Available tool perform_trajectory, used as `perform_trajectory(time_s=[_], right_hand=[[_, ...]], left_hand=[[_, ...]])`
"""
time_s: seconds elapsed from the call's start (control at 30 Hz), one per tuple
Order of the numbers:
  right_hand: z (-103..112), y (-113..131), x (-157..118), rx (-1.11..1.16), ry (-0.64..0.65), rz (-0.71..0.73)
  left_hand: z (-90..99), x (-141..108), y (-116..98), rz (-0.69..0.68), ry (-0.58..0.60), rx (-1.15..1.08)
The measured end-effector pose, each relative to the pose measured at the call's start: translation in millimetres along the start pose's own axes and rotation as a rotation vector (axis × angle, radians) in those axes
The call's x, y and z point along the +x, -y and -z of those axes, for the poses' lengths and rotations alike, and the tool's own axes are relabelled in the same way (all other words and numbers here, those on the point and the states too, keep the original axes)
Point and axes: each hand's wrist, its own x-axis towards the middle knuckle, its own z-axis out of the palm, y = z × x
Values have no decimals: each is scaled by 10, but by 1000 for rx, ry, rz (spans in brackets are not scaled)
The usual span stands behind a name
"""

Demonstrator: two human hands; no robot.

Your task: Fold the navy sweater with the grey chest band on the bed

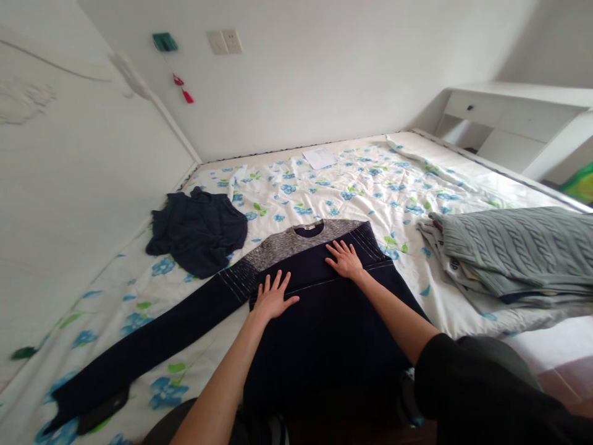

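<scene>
We judge the sweater [324, 340] soft, limp and fairly light, unlikely to slip or break, best taken at its shoulders. It lies spread on the bed [287, 204], directly beneath our left grip [273, 298] and right grip [345, 260], both resting palm-down on its chest, fingers wide and pinching nothing. Left of the sweater sits a crumpled dark garment [197, 228]; right of it, a folded knit stack [514, 250]

Wall [333, 80]: two pale plates [217, 42], a green box [165, 42], a red tassel [187, 96] hanging below it
Flowered sheet [301, 196]: white paper [319, 158] near the wall
Right: white desk [509, 147] with a knobbed drawer [484, 109]
</scene>
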Motion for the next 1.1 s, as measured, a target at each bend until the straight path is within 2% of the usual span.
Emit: perform_trajectory(time_s=[0.23,0.3,0.37,0.5,0.6,0.67,0.77,0.87,1.1], right_hand=[[248,-1180,-78,-1,-35,-324],[323,-1435,-100,23,-24,-380],[386,-1592,-88,56,-33,-382],[491,-1687,64,260,-134,-384],[542,-1678,246,524,-231,-540],[555,-1658,370,594,-269,-636],[554,-1615,517,506,-300,-705],[544,-1590,573,431,-313,-703],[527,-1581,447,334,-361,-766]], left_hand=[[-31,-2,29,-12,-9,-15],[-30,-4,32,-10,-11,-14],[-21,-8,27,-5,-5,-14],[-6,-9,14,9,22,-21],[-26,10,28,15,32,-36],[-54,33,52,2,27,-50],[-100,72,92,-19,15,-62],[-128,98,119,-15,18,-62],[-149,96,127,-55,12,-56]])
